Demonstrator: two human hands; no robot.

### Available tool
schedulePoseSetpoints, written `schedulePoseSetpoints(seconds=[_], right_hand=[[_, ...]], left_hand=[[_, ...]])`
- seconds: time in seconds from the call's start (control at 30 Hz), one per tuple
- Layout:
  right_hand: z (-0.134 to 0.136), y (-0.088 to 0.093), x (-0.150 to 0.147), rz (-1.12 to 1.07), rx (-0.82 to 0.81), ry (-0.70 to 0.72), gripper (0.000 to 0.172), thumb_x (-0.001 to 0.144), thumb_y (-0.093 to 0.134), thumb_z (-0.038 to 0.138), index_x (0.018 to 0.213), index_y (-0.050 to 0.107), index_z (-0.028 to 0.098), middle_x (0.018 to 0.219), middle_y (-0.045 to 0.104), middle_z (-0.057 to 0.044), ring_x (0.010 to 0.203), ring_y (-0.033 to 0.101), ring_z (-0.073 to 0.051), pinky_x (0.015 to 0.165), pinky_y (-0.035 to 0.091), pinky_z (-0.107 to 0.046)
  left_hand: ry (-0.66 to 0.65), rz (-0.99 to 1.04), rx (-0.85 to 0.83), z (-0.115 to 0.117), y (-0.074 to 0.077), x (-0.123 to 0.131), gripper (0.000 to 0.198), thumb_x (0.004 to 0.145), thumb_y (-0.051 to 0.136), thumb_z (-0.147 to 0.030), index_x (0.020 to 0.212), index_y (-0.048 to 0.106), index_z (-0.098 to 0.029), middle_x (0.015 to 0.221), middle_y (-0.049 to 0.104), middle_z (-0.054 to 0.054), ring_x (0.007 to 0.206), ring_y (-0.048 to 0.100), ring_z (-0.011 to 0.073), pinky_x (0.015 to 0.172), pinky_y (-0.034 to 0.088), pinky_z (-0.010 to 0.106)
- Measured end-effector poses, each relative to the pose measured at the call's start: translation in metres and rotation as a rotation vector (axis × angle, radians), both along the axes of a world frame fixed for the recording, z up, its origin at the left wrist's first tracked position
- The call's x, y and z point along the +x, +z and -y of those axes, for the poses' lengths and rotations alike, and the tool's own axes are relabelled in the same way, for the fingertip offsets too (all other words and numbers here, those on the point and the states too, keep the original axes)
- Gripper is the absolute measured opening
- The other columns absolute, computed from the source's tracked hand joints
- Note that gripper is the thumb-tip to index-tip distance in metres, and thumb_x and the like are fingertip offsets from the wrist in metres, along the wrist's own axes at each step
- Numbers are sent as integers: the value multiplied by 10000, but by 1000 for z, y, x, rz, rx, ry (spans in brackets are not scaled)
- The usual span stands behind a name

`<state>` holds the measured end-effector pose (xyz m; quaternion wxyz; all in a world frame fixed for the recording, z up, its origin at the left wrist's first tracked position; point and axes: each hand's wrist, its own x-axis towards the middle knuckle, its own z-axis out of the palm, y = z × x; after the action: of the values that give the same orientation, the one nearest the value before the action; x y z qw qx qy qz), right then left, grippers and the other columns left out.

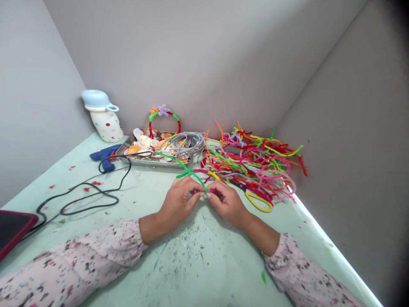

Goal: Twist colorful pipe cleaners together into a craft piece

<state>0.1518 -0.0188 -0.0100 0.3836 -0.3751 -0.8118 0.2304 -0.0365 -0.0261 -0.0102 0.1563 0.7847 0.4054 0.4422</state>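
Observation:
My left hand (180, 200) and my right hand (228, 204) meet over the table, their fingertips pinched almost together. Between them is a green pipe cleaner (188, 169), whose long end slants up and left toward the tray. At the pinch it meets a magenta-red piece, which my right fingers grip; how the two join is too small to tell. A pipe cleaner with pink and yellow parts (213, 175) shows just beyond my fingertips. Yellow-handled scissors (259, 202) lie beside my right hand, their blades partly under the pile.
A metal tray (150, 162) holds shells and coiled grey wire (188, 143); a flowered pipe-cleaner hoop (164, 111) stands there. Colourful pipe cleaners (252, 160) are heaped right. Left are a blue glue gun (107, 155), its black cord (89, 209), a bottle (104, 121) and a red-edged device (15, 230).

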Motion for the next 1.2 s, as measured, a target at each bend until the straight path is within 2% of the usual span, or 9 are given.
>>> schedulePoseSetpoints(seconds=[0.33,1.2], right_hand=[[0,2,0,-2,7,7,95,878,528,212,908,616,191,761,571,-17,691,528,-153,631,413,-270],[0,-1,1,2,-9,13,96,890,517,213,929,604,195,782,572,-23,713,533,-158,642,425,-273]], left_hand=[[-24,21,28,0,-2,0,103,845,622,-145,907,664,-215,842,664,7,845,581,163,820,421,333],[-34,16,47,1,0,0,127,864,590,-137,912,678,-214,839,661,24,840,577,167,770,445,314]])
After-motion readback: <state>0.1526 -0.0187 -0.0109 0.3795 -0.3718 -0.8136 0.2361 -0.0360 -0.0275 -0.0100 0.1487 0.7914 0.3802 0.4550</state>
